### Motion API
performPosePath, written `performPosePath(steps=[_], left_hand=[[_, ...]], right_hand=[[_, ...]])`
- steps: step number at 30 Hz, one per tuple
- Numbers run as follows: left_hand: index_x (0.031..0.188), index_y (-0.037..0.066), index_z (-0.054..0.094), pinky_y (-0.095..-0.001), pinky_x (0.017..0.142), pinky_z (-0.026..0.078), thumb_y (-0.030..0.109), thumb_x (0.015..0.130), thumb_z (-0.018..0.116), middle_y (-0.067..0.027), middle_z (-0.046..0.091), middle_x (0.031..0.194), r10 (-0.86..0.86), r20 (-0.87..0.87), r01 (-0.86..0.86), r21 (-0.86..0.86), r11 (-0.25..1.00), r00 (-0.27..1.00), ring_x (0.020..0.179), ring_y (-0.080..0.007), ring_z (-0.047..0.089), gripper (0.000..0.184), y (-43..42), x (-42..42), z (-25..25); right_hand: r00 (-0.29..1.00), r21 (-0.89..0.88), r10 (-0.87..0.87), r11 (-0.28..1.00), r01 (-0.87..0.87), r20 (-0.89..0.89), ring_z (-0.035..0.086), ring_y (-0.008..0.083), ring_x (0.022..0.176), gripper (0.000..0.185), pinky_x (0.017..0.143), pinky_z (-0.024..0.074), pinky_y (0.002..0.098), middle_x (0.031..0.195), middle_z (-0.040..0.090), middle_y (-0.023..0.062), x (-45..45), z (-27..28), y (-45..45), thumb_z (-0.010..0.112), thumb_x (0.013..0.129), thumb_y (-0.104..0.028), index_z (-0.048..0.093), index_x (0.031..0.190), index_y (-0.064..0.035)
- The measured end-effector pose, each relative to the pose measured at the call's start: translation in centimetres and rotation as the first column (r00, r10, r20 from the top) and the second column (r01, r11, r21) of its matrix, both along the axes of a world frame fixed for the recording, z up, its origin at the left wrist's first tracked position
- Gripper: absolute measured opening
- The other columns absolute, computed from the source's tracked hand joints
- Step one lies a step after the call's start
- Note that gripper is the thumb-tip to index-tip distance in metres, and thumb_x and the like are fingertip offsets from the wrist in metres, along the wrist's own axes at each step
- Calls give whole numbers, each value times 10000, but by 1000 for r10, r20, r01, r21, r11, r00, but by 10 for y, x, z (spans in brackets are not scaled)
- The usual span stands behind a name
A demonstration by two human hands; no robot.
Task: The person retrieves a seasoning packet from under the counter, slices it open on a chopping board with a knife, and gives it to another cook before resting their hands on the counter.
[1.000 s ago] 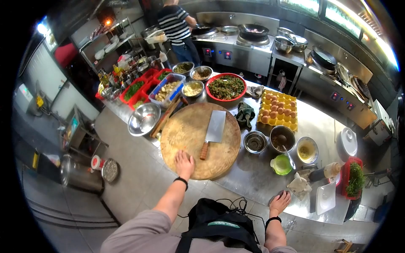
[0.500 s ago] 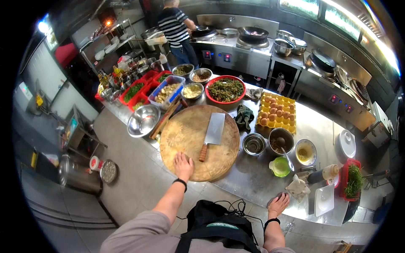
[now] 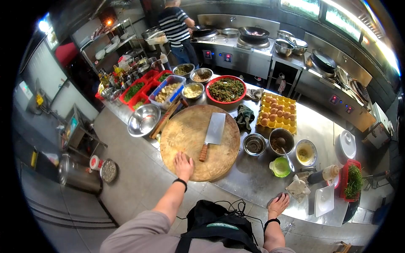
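My left hand (image 3: 184, 166) lies on the near edge of a thick round wooden chopping board (image 3: 181, 130), its fingers stretched out and holding nothing. On the board, apart from that hand, rests a cleaver (image 3: 215, 128) with a wooden handle pointing toward me. My right hand (image 3: 279, 205) rests at the front edge of the steel table (image 3: 249, 181), open and with nothing visible in it. Close by it are a crumpled white cloth (image 3: 298, 188) and a white rectangular dish (image 3: 324, 200). A green bowl (image 3: 280, 167) stands farther in.
Behind the board are a red basin of chopped greens (image 3: 226, 89) and a blue-rimmed container (image 3: 168, 91). An egg tray (image 3: 276, 112) sits right of a dark cloth (image 3: 244, 117). A steel bowl (image 3: 144, 120) stands left. Another person (image 3: 175, 31) is at the stoves.
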State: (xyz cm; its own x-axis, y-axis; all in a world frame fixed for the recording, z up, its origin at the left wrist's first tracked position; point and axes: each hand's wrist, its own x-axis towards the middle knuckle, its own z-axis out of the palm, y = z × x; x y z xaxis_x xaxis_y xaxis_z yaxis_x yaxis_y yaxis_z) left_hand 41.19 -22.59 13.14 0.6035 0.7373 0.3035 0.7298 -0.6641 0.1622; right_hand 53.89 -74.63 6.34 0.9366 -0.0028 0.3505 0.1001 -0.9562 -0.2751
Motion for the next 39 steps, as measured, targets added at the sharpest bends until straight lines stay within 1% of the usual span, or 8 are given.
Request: performPosePath(steps=[11, 20, 22, 25, 35, 37, 38, 39], left_hand=[[1315, -14, 540, -506, 1213, 261, 361, 959, 599, -183, 474, 1500, 0, -1, 0, -29, 1000, 1000, 1438, -355, 391, 521, -1, 1, 4], [1332, -17, 529, -511, 1212, 263, 346, 958, 615, -189, 482, 1495, -11, 18, 11, -21, 1000, 1000, 1434, -359, 397, 528, -1, 0, 4], [1338, -19, 527, -513, 1211, 264, 349, 958, 614, -190, 480, 1497, -6, 10, 7, -45, 999, 1000, 1435, -360, 397, 536, -1, 0, 4], [1342, -20, 527, -516, 1210, 266, 351, 958, 613, -191, 479, 1499, -1, 1, 1, -24, 1000, 1000, 1436, -361, 396, 541, -1, 1, 3], [1350, -21, 535, -520, 1219, 254, 367, 965, 601, -184, 468, 1519, -8, 13, 9, -34, 999, 1000, 1456, -362, 377, 550, 0, 0, 0], [1298, -3, 529, -513, 1192, 296, 313, 953, 632, -185, 484, 1480, -17, 36, 15, 45, 999, 999, 1411, -379, 411, 480, 0, 0, 0], [1298, -3, 529, -513, 1192, 296, 313, 953, 632, -185, 484, 1480, -17, 36, 16, 45, 999, 999, 1411, -379, 411, 480, 0, 0, 0], [1325, -12, 530, -518, 1204, 276, 341, 959, 616, -188, 477, 1498, -11, 27, 11, 5, 1000, 1000, 1432, -374, 394, 515, 0, 0, 0]], right_hand=[[1000, -7, -9, 1000, 9, -8, 441, 421, 1346, 451, 1153, 347, 542, 1403, 508, 201, 0, -4, -2, 632, 871, -174, 550, 1301, -62], [1000, 9, -2, 1000, 2, -24, 439, 431, 1343, 459, 1153, 343, 547, 1415, 501, 211, -1, -5, -3, 623, 886, -170, 546, 1326, -64], [1000, 14, -5, 1000, 5, -29, 438, 431, 1345, 463, 1157, 341, 547, 1418, 499, 212, -1, -3, -2, 623, 886, -170, 546, 1330, -64], [999, 17, -11, 1000, 11, -32, 437, 431, 1346, 466, 1164, 336, 546, 1420, 498, 213, -1, 0, 0, 622, 885, -169, 548, 1332, -62], [999, 24, -16, 1000, 17, -42, 434, 432, 1346, 464, 1173, 329, 545, 1412, 499, 216, -1, 4, 1, 617, 879, -170, 549, 1324, -58], [999, 21, -14, 1000, 14, -33, 434, 431, 1345, 463, 1173, 329, 545, 1410, 499, 215, -1, 4, 1, 616, 880, -170, 549, 1324, -58], [1000, 17, -11, 1000, 11, -24, 435, 431, 1344, 462, 1173, 328, 545, 1409, 500, 215, -1, 4, 1, 615, 880, -170, 549, 1323, -58], [1000, 17, -11, 1000, 12, -23, 435, 431, 1344, 462, 1173, 328, 545, 1409, 500, 215, -2, 4, 1, 615, 880, -170, 549, 1323, -58]])
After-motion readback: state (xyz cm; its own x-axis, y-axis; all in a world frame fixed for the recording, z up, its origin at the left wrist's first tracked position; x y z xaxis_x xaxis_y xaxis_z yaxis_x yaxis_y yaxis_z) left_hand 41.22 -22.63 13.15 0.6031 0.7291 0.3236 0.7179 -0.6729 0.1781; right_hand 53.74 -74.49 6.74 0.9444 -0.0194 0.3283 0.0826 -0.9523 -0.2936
